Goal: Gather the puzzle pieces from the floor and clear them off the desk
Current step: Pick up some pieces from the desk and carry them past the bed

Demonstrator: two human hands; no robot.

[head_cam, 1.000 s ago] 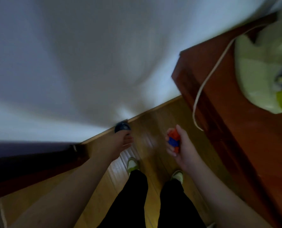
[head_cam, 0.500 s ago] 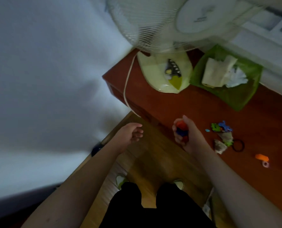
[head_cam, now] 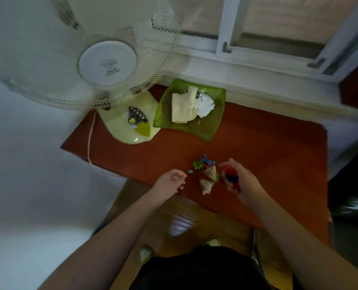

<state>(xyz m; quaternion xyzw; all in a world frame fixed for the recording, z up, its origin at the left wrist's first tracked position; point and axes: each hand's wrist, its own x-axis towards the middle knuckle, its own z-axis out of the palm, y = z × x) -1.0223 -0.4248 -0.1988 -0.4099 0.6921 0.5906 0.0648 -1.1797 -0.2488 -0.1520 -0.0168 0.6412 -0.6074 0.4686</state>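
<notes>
Above the desk (head_cam: 257,147), red and blue puzzle pieces (head_cam: 230,178) within curled right hand (head_cam: 242,185).

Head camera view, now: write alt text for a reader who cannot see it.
A person's right hand holds red and blue puzzle pieces over a reddish wooden desk, beside a small pile of pieces; the left hand hovers empty at the desk edge. A desk fan and green dish stand behind.
</notes>
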